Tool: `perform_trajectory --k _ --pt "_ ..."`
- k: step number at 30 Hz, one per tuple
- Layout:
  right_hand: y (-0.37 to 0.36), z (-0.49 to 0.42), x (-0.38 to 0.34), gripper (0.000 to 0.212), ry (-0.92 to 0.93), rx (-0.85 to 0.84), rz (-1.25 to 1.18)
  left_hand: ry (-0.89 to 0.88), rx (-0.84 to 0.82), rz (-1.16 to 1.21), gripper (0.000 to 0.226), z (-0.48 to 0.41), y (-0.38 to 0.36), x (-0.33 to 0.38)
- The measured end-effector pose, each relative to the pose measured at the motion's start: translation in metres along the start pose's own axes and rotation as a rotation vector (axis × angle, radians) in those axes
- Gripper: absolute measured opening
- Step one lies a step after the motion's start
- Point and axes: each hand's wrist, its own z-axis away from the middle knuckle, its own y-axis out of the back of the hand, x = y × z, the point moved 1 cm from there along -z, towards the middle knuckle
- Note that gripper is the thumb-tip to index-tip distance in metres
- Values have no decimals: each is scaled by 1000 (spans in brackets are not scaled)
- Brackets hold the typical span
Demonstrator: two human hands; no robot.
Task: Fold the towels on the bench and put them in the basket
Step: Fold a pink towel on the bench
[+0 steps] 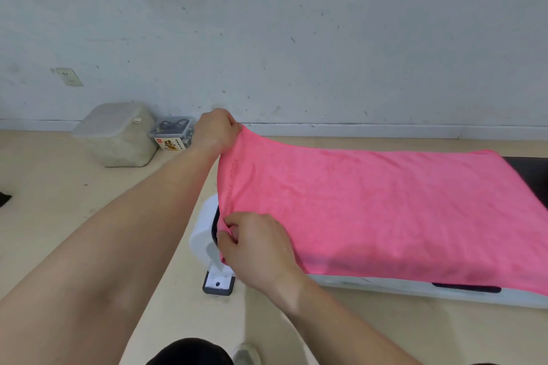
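A pink towel (370, 210) lies spread over the white bench (385, 286), covering most of its top. My left hand (215, 129) pinches the towel's far left corner and holds it lifted above the bench. My right hand (255, 246) grips the near left corner at the bench's left end. The towel's left edge hangs stretched between my two hands. No basket is in view.
A frosted plastic bin with a lid (115, 135) and a small clear box (173, 133) stand on the floor by the wall, left of the bench. The bench's foot (218, 284) rests on the beige floor. A dark bench surface (530, 170) shows at the right.
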Motion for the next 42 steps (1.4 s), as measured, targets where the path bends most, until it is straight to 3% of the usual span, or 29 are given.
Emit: perform_trajectory --k 2,5,10,18,25,29,35,42 --pt "17 6 3 35 -18 36 -22 3 21 24 31 4 9 16" --pt "49 19 14 35 -45 114 -30 -31 46 32 21 12 21 46" --pt "113 48 55 22 -116 218 -45 -132 31 69 21 30 28 113" --pt "208 121 126 15 -295 394 -159 -161 -79 354 21 52 5 231" --pt "269 177 173 21 -426 484 -127 -411 -216 354 15 76 -32 325" --pt "289 200 204 10 -555 491 -39 -576 -216 243 10 80 -57 371" --pt "301 211 234 14 -761 393 252 -798 -215 -88 10 83 -121 418" --pt "299 208 245 15 -811 325 389 -744 -428 -67 12 91 -197 429"
